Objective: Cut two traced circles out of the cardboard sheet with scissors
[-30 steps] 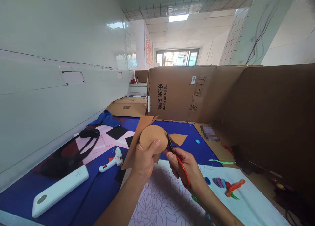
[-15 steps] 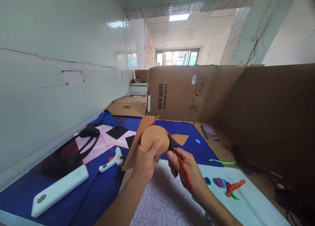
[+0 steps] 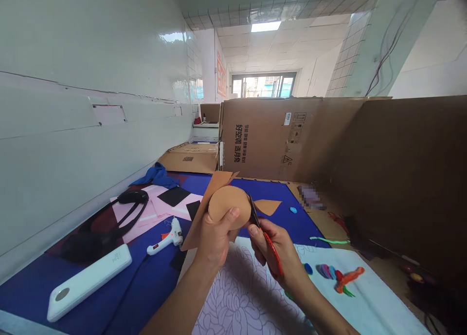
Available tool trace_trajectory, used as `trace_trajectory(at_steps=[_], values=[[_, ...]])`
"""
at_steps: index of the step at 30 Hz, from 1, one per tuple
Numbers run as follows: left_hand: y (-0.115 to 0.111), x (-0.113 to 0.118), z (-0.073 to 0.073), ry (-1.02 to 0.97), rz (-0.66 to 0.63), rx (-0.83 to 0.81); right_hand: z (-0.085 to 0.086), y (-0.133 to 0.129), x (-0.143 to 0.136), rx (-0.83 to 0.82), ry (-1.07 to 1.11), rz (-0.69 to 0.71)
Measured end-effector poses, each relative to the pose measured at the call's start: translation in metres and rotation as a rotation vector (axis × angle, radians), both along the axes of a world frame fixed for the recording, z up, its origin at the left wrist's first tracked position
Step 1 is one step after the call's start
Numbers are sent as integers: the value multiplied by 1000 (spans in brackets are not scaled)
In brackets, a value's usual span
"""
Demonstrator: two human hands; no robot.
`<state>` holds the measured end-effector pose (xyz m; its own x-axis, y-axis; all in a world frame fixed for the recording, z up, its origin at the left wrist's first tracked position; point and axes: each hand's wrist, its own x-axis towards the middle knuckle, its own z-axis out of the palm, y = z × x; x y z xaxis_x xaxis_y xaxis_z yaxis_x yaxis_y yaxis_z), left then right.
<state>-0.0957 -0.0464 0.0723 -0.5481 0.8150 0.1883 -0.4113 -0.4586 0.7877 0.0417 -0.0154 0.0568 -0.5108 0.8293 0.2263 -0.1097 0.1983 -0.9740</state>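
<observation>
My left hand pinches a round tan card disc together with a larger brown sheet behind it, thumb on the disc's face. Red-handled scissors are gripped in my right hand. Their dark blades lie along the disc's right edge, around the brown sheet's rim. A pointed brown flap sticks out to the right beyond the blades. Below both hands lies a white sheet with a flower line drawing.
On the left are a white glue gun, a white oblong device, black straps, pink sheets and a blue cloth. Colourful clay pieces sit at right. A cardboard wall stands behind.
Almost nothing differs. The brown sheet and its flap have shifted very slightly to the right, while both hands keep their holds.
</observation>
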Motion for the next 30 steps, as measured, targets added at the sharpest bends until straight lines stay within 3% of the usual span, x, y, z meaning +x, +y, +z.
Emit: trace_trajectory(at_steps=[12,30], values=[[-3,-3,2,33,-30,-4,5,2,1,27,-50,-22],[-4,-8,11,59,-54,-4,-2,3,-1,35,-14,-5]])
